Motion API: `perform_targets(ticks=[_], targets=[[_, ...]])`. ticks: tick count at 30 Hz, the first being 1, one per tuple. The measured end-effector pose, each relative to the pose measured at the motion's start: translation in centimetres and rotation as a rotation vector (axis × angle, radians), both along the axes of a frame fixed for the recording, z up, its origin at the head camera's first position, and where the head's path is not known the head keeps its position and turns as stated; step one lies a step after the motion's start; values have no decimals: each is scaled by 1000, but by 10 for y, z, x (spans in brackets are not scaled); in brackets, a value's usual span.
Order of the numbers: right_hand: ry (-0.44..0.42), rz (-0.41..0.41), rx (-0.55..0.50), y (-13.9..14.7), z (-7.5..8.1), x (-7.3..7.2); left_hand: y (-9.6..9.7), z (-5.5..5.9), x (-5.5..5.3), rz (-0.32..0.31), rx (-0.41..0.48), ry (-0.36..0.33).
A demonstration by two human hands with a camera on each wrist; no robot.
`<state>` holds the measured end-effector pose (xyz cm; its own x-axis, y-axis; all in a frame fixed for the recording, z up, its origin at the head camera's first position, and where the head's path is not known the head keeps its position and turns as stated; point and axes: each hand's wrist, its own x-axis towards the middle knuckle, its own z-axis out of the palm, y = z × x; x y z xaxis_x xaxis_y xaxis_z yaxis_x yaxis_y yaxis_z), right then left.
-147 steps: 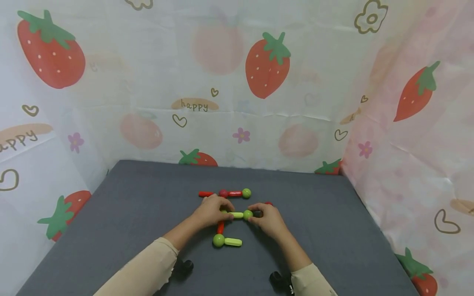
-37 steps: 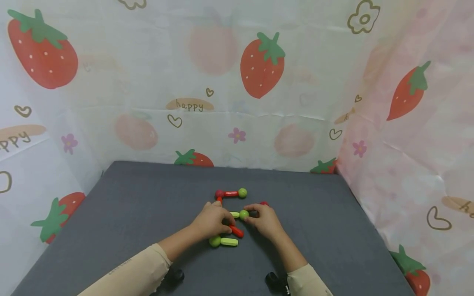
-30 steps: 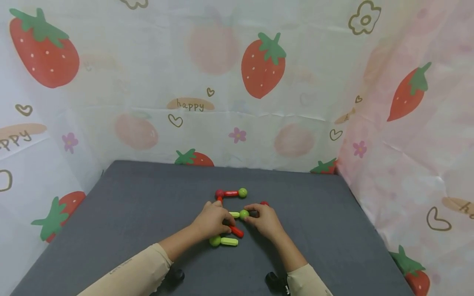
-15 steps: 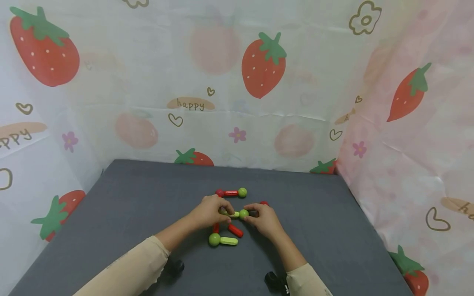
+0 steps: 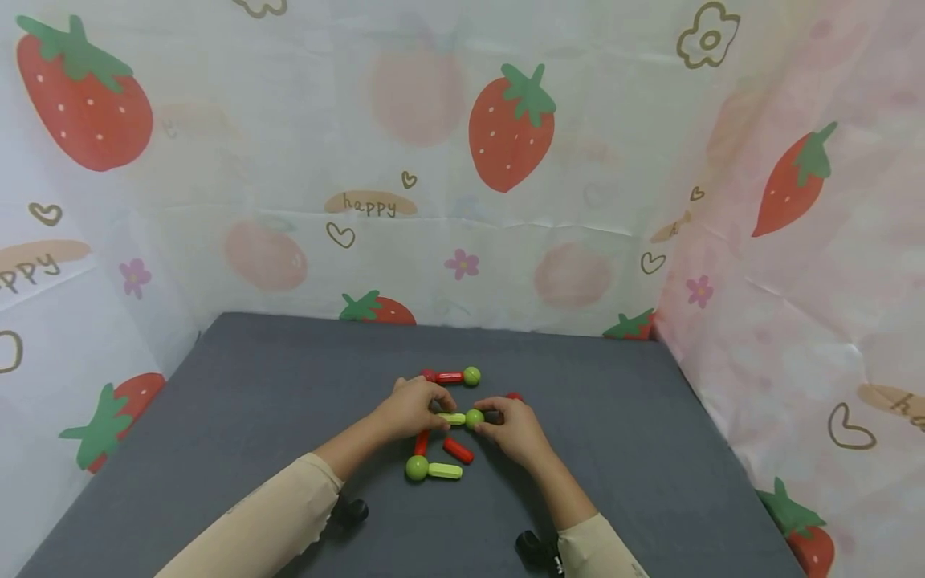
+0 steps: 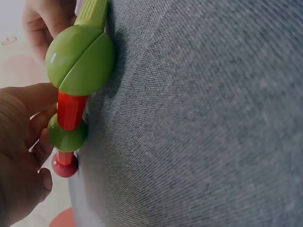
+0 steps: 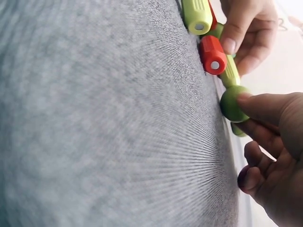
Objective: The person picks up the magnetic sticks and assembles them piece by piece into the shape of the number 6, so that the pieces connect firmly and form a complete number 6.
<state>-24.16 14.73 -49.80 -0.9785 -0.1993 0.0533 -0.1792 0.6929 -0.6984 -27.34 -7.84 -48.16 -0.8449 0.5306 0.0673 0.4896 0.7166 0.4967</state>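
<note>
A figure of magnetic sticks and balls lies on the grey table (image 5: 578,474). My left hand (image 5: 409,408) pinches the light green stick (image 5: 453,419) near its joint with the middle green ball (image 6: 67,136), which the hand covers in the head view. With thumb and fingertips, my right hand (image 5: 520,430) holds the green ball (image 5: 474,418) at that stick's right end. A loose red stick (image 5: 458,450) lies just below. Nearer me, another green ball (image 5: 417,468) bears a light green stick (image 5: 445,471). A red stick (image 5: 421,442) runs up from that ball.
Farther back, a red ball (image 5: 429,376), a red stick (image 5: 450,377) and a green ball (image 5: 472,376) form a row. A red piece (image 5: 515,396) shows partly behind my right hand. Strawberry-print cloth (image 5: 462,160) surrounds the table.
The red stick once left of the far red ball now lies loose between the two light green sticks. My left hand has moved off it, back up to the middle stick. The right hand stays put.
</note>
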Motion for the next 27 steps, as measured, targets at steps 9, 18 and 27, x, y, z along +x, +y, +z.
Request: perform_targets(ticks=[9,18,27], targets=[[29,11,19,0,0,1,1,-2,1,13,-43,29],[154,1,140,-9,11,12,2,-3,4,11,-42,64],[213,59,212,-22,19,29,0,-6,3,19,-32,60]])
